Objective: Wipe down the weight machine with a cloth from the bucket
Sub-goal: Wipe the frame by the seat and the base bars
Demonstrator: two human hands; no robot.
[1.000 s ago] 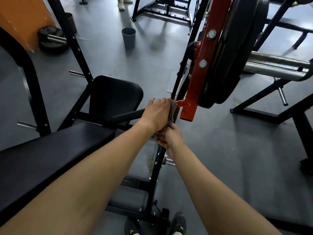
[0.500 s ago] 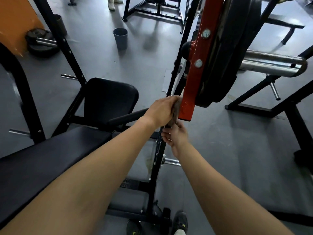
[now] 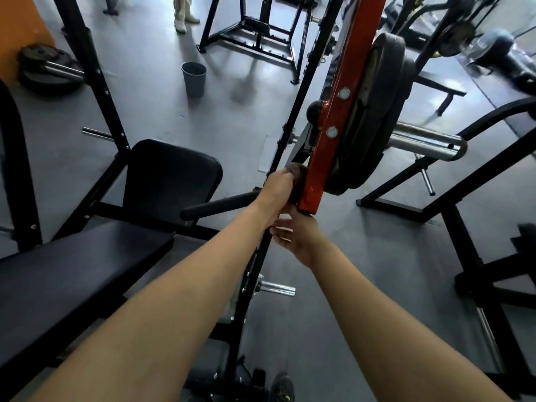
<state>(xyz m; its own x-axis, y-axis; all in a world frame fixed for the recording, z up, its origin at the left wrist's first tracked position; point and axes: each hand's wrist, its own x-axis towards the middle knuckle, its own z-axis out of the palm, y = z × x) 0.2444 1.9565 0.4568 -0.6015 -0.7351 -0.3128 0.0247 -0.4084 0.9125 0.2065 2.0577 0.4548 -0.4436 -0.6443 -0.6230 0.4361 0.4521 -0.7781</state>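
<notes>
I have the left hand point(image 3: 278, 187) up against the red arm point(image 3: 342, 111) of the weight machine, near the arm's lower end. Its fingers are curled round a brown cloth point(image 3: 296, 172), bunched into a wad and pressed to the arm's left face; the cloth shows above the knuckles and between hand and paint. The right hand point(image 3: 295, 239) sits just below, under the arm's bottom end and beside the black post point(image 3: 295, 97) that runs diagonally through the view. Its fingers point left toward the post and its thumb reaches up to the red end, but I cannot tell whether it grips anything.

On the far side of the red arm hang black plates point(image 3: 380, 117), with a chrome sleeve point(image 3: 426, 142) sticking out to the right. A black handle point(image 3: 220, 204) juts left from the post at the height of my left wrist.

The grey bucket point(image 3: 193, 78) stands on the floor point(image 3: 362, 271) well apart from the hands, up and to the left, beyond the seat pad point(image 3: 171, 175). The black padded bench point(image 3: 72, 271) fills the lower left under my left forearm. More plates point(image 3: 49, 68) lie at the upper left by an orange wall, and another person's legs point(image 3: 182, 15) show at the top edge. One shoe point(image 3: 282, 387) is at the bottom, by the post's foot.
</notes>
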